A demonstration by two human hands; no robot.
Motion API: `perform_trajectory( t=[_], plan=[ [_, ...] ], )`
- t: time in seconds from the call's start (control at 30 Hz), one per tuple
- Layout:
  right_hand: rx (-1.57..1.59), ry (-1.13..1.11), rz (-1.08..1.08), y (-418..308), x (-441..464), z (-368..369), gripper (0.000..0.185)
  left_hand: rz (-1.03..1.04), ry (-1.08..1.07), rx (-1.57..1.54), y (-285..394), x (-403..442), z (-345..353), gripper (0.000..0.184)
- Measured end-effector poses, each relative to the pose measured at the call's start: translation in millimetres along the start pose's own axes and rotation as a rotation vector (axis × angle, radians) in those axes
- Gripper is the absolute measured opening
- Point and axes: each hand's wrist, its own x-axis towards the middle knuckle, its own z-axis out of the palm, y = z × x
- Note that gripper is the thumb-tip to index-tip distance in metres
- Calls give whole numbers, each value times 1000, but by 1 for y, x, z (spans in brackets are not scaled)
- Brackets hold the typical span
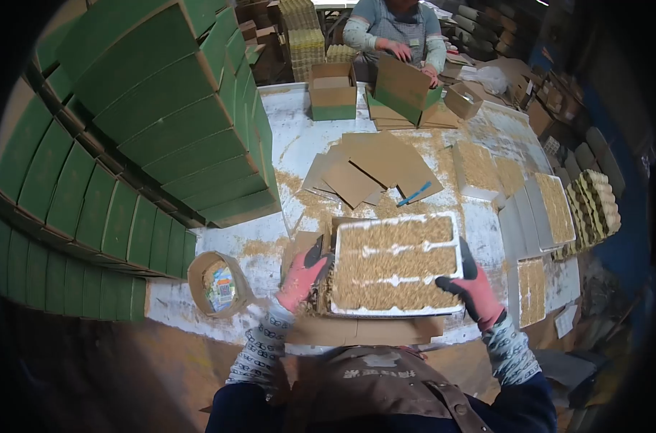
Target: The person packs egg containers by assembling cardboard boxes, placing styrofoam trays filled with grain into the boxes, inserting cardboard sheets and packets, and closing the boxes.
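Observation:
A white foam tray [394, 280], its compartments filled with tan husk-like material, is in front of me, slightly smeared by motion. Around its left and lower sides shows an open cardboard box [357, 330]. My right hand [479, 292], in a pink and dark glove, is closed on the tray's right edge, thumb over the rim. At the left edge, my left hand [305, 280] has its gloved fingers curled against the tray; the box's side partly hides the contact.
Green cartons [176, 115] stand stacked high at left. A round container [216, 285] holds packets. Beyond lie cardboard sheets [375, 169] and a blue cutter [414, 194]. More filled foam trays [478, 169] and egg trays [591, 209] are at right. Across the table a co-worker [396, 43] handles a carton [402, 86].

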Motion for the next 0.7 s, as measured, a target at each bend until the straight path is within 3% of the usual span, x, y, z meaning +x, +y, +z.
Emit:
perform_trajectory(
  t=[0.03, 0.07, 0.13, 0.2, 0.27, 0.3, 0.33, 0.37, 0.43, 0.47, 0.5, 0.53, 0.57, 0.6, 0.63, 0.67, 0.7],
  plan=[
    [-201, -22, 157, 4, 1, -2, 67, 28, -84, 56, 17, -5, -3, 45],
    [-411, -49, 166, 22, 2, -8, 74, -91, -81, -125, 29, -7, 4, 47],
    [-789, -104, 146, 42, 5, -7, 82, -15, -69, 58, 45, -15, 10, 54],
    [-1346, -189, 360, 42, 19, 8, 84, 68, -78, 296, 53, -18, 11, 61],
    [-1755, -162, 38, 60, 24, 18, 82, 152, -91, 589, 66, -17, 7, 66],
    [-1847, -227, 62, 74, 31, 18, 84, 28, -218, 599, 83, -17, 4, 74],
    [-1942, -300, 76, 79, 40, 18, 86, 44, -229, 495, 79, -12, 2, 74],
    [-1913, -364, 162, 76, 51, 22, 75, 56, -236, 394, 70, -10, -6, 73],
    [-1846, -759, 140, 90, 84, 7, 71, 174, -254, 320, 52, -9, -25, 72],
    [-1800, -959, 122, 93, 107, 5, 70, 105, -288, 297, 56, -9, -29, 72],
    [-1723, -1065, 367, 26, 125, 38, 68, 32, -312, 275, 66, -8, -35, 71],
    [-1580, -1112, 348, 11, 148, 30, 69, -46, -325, 254, 72, -9, -42, 70],
    [-1490, -877, 321, -17, 153, 29, 67, -101, -307, 158, 70, -15, -48, 67],
    [-1099, -1100, 323, -34, 181, 14, 60, -154, -283, 61, 68, -21, -53, 64],
    [-345, -826, 206, -25, 192, -7, 47, -325, -312, 11, 62, -24, -66, 60],
    [-151, -941, 513, -54, 225, 15, 41, -493, -346, -53, 54, -33, -77, 56],
    [-344, -559, 189, -8, 269, 1, 40, -463, -135, -109, 27, -43, -89, 46]
  ],
)
